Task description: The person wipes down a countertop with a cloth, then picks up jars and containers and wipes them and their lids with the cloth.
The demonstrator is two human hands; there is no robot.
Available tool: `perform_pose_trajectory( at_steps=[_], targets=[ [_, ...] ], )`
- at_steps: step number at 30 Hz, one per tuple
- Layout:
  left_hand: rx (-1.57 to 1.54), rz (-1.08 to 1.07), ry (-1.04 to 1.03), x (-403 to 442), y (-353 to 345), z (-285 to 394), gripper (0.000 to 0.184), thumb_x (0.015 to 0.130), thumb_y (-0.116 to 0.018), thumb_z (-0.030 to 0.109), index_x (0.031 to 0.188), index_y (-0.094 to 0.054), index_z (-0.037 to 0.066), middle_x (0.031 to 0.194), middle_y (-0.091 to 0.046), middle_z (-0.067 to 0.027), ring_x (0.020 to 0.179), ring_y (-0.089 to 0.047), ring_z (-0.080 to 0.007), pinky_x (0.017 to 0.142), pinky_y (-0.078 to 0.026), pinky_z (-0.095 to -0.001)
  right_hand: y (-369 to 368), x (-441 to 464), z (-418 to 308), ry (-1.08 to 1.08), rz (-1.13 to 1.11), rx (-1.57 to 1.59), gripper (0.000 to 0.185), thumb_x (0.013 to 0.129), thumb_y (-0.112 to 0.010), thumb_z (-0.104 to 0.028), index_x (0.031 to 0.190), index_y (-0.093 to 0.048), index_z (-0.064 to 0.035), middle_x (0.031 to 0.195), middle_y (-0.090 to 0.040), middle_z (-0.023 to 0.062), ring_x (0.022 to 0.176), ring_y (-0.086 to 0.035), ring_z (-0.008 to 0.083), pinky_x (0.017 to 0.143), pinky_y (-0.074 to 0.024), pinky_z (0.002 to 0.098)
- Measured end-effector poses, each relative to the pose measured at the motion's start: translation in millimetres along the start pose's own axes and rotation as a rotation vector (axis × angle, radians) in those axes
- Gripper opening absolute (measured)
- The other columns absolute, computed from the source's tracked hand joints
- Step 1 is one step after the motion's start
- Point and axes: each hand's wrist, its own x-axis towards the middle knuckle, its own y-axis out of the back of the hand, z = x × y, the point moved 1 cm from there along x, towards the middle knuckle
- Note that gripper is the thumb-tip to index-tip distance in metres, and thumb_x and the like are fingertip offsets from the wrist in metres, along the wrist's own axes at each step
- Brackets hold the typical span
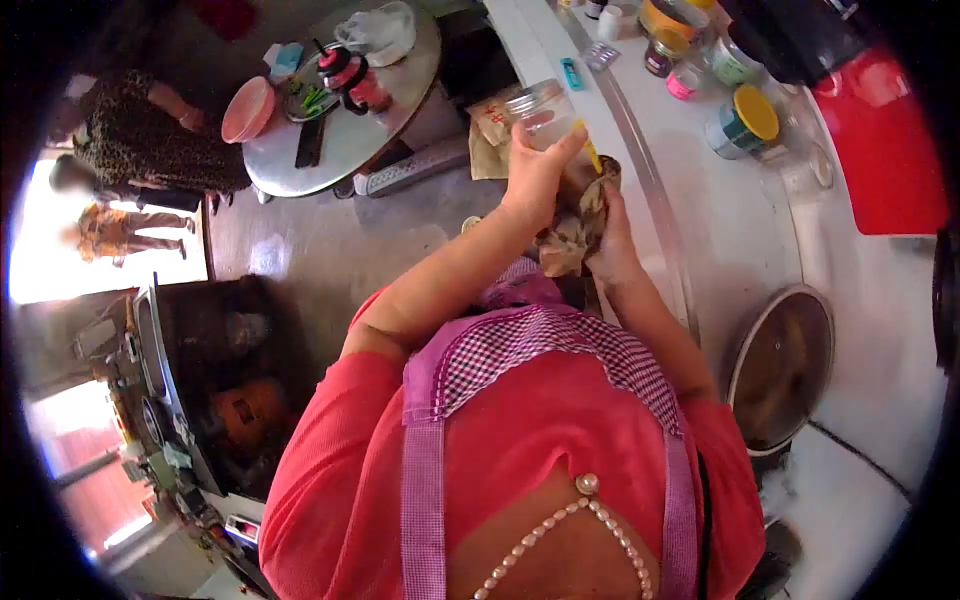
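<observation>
A clear jar (548, 122) with a silvery end stands out above my left hand (538, 172), whose fingers are wrapped round it with the thumb across its side. My right hand (612, 238) is closed on a crumpled brown bag (568, 245), just below and to the right of the jar. A thin yellow stick-like piece (590, 150) slants between the jar and the dark upper end of the bag; its full shape is hidden. Whether the jar touches the bag's mouth I cannot tell.
Along the white counter (720, 230) stand a yellow-lidded jar (755, 112), several smaller jars, a teal lighter (571, 73) and a large round pan (785, 370). A red board (885, 150) lies at right. Beyond the floor are a round table (400, 130) and two people.
</observation>
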Motion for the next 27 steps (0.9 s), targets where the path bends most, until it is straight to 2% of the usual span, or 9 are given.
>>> perform_pose_trajectory(
  at_steps=[2, 6, 12, 14, 15, 17, 19, 21, 27],
  targets=[
    [0.124, -0.001, -0.069, -5.2, -2.0, -11.8, 0.061, 0.074, -0.074, 0.011, 0.121, -0.035, 0.006, 0.110, -0.052, -0.0109, 0.100, -0.054, -0.0212, 0.084, -0.048, -0.0351, 4.0, -1.9, 6.3, -0.052, 0.039, 0.095, 0.059, 0.093, -0.034, -0.056, 0.132, -0.042, -0.0126, 0.128, -0.050, 0.0105, 0.112, -0.054, 0.0270, 0.095, -0.0446, 0.0407],
    [0.227, -0.060, -0.200, -14.3, -4.7, -27.3, 0.062, 0.075, -0.073, 0.010, 0.122, -0.033, 0.005, 0.111, -0.052, -0.0106, 0.100, -0.054, -0.0197, 0.083, -0.048, -0.0331, 6.7, -6.1, -5.5, -0.055, 0.128, 0.131, 0.054, 0.094, -0.035, -0.050, 0.131, -0.042, -0.0112, 0.127, -0.050, 0.0094, 0.114, -0.051, 0.0264, 0.097, -0.0417, 0.0411],
    [0.033, -0.270, -0.038, -13.5, -11.2, -27.9, 0.066, 0.074, -0.071, 0.004, 0.127, -0.032, 0.008, 0.115, -0.051, -0.0103, 0.102, -0.053, -0.0195, 0.088, -0.046, -0.0331, 33.2, -7.2, -18.7, 0.007, -0.312, 0.187, 0.049, 0.095, -0.034, -0.044, 0.129, -0.043, -0.0102, 0.126, -0.050, 0.0093, 0.114, -0.050, 0.0268, 0.096, -0.0426, 0.0398],
    [0.011, -0.249, 0.028, -22.3, -19.3, -22.1, 0.066, 0.073, -0.070, 0.003, 0.127, -0.033, 0.009, 0.115, -0.051, -0.0095, 0.104, -0.052, -0.0203, 0.091, -0.044, -0.0348, 51.8, 7.2, 1.5, 0.363, -0.110, -0.806, 0.055, 0.094, -0.031, -0.050, 0.133, -0.038, -0.0114, 0.131, -0.047, 0.0098, 0.118, -0.046, 0.0292, 0.096, -0.0413, 0.0435],
    [0.075, -0.279, -0.007, -21.4, -16.7, -25.6, 0.066, 0.073, -0.070, 0.004, 0.127, -0.033, 0.008, 0.115, -0.051, -0.0094, 0.104, -0.052, -0.0205, 0.091, -0.044, -0.0350, 50.2, 9.1, 2.8, 0.374, -0.093, -0.802, 0.057, 0.094, -0.030, -0.051, 0.134, -0.037, -0.0117, 0.132, -0.046, 0.0098, 0.119, -0.045, 0.0300, 0.096, -0.0409, 0.0448],
    [0.191, -0.317, -0.082, -16.7, -12.1, -29.6, 0.066, 0.072, -0.071, 0.005, 0.126, -0.033, 0.007, 0.115, -0.051, -0.0094, 0.104, -0.052, -0.0206, 0.092, -0.044, -0.0351, 49.2, 9.7, 4.4, 0.236, -0.116, -0.332, 0.060, 0.093, -0.030, -0.053, 0.136, -0.035, -0.0121, 0.134, -0.045, 0.0101, 0.120, -0.044, 0.0313, 0.096, -0.0408, 0.0465],
    [0.295, -0.332, -0.153, -9.5, -6.5, -28.0, 0.066, 0.071, -0.072, 0.007, 0.125, -0.034, 0.006, 0.115, -0.051, -0.0096, 0.104, -0.052, -0.0206, 0.091, -0.044, -0.0349, 26.0, -1.7, -1.2, -0.071, -0.171, 0.601, 0.061, 0.092, -0.030, -0.054, 0.138, -0.034, -0.0123, 0.135, -0.043, 0.0107, 0.119, -0.045, 0.0325, 0.095, -0.0415, 0.0475],
    [0.384, -0.301, -0.217, -3.9, -3.2, -24.1, 0.058, 0.073, -0.070, 0.004, 0.123, -0.039, 0.005, 0.110, -0.055, -0.0087, 0.102, -0.055, -0.0198, 0.089, -0.046, -0.0350, 25.7, 2.3, 0.2, -0.086, -0.505, 0.483, 0.060, 0.093, -0.029, -0.052, 0.137, -0.034, -0.0116, 0.136, -0.043, 0.0113, 0.121, -0.044, 0.0320, 0.097, -0.0398, 0.0477],
    [0.513, -0.356, -0.350, 4.7, -6.7, -34.5, 0.056, 0.073, -0.072, 0.006, 0.120, -0.042, 0.003, 0.108, -0.056, -0.0080, 0.100, -0.055, -0.0187, 0.086, -0.048, -0.0336, 33.7, -6.9, -8.9, -0.040, 0.102, 0.488, 0.056, 0.095, -0.030, -0.050, 0.134, -0.039, -0.0107, 0.122, -0.053, 0.0166, 0.101, -0.057, 0.0325, 0.085, -0.0489, 0.0461]
  ],
)
